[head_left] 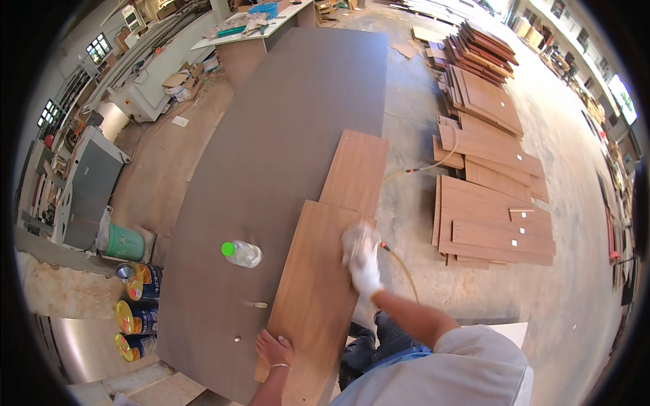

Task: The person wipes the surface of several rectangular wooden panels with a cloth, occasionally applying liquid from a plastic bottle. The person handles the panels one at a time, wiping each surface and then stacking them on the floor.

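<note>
A wood-grain board (315,264) lies along the right side of a large grey-brown tabletop (237,155). My left hand (275,348), bare with a band at the wrist, rests open on the board's left edge near its lower end. In a white glove, my right hand (366,267) presses a pale rag (355,242) onto the board's upper right edge. Motion blurs the rag and glove fingers. Beyond this board's far end lies a second brown board (355,172). Left of the boards, a clear bottle with a green cap (242,254) lies on its side.
A small knife-like tool (255,304) and a tiny object (237,338) lie on the tabletop. Several cans (139,317) and a green bucket (126,243) stand at left. Stacked brown panels (491,216) lie on the floor at right. A yellowish hose (404,267) runs beside the table.
</note>
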`<state>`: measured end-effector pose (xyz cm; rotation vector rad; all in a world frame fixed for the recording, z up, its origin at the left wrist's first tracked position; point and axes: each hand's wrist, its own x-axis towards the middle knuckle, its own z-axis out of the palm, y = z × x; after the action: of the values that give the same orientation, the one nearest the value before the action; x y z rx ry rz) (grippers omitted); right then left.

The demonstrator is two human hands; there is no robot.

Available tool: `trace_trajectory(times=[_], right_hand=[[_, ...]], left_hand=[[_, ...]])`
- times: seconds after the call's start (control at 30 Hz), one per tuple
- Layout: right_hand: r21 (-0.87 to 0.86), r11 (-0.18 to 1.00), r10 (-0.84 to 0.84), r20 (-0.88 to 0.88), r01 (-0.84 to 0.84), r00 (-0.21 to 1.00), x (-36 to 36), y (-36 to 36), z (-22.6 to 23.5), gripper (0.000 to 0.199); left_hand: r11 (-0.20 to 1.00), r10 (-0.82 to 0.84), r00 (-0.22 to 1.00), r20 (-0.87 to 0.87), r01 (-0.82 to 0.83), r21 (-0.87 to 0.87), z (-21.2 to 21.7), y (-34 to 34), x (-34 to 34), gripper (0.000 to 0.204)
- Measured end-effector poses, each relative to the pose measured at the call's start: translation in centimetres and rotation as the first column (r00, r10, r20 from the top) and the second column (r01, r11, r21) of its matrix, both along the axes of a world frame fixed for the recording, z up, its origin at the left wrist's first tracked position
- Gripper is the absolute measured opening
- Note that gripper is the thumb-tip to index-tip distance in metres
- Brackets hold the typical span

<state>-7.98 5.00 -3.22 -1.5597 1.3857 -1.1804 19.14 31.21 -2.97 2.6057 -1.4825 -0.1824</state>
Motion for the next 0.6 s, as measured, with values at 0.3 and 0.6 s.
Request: trace_trajectory(times=[0.3,0.6], right_hand=[[-0.043,0.994,0.054,-0.585,-0.098,0.81,-1.2,-3.6,0.9,0.064],[0.215,0.959,0.268,-0.472,-0.185,0.84,-5.2,-13.2,0.0,0.059]], left_hand=[[0.997,0.037,0.998,-0.054,-0.034,0.066,0.2,0.3,0.1,0.06],[0.966,0.069,0.997,0.037,-0.076,0.248,-0.6,-0.7,1.1,0.056]])
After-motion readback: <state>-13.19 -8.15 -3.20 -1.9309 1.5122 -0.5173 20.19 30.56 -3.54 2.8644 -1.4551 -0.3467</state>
